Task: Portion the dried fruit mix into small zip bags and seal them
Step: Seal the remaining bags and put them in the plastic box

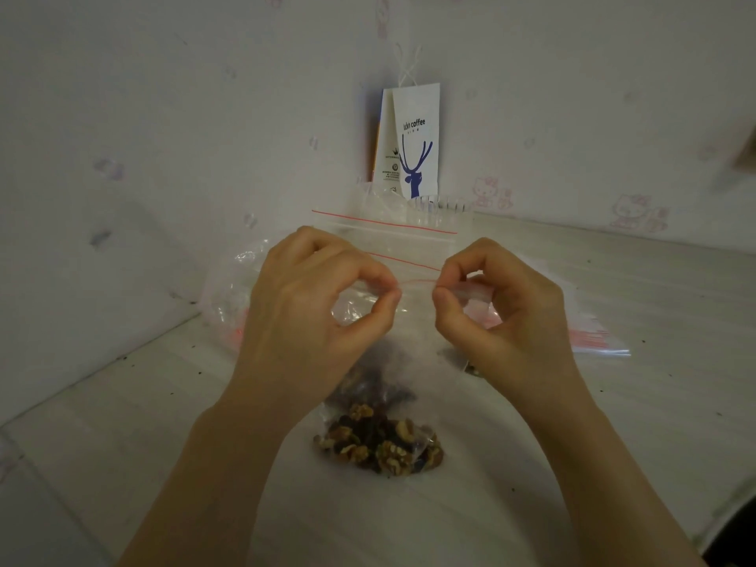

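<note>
Pinching a zip bag (403, 362), hands (311, 298) (513, 311) hover over white table (622, 407) against patterned wallpaper (163, 116).

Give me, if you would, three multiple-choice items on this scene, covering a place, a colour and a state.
1. The coffee paper bag stands: A) at the back by the wall B) flat beside the person C) inside a drawer.
2. The zip bag closure line is: A) blue B) green C) red.
3. The zip bag's top strip is: A) untouched B) pinched by left grip and right grip C) cut off.
Answers: 1 A, it stands upright in the far corner; 2 C, a red line runs between the grips; 3 B, thumb and forefinger of each meet on the strip.
</note>
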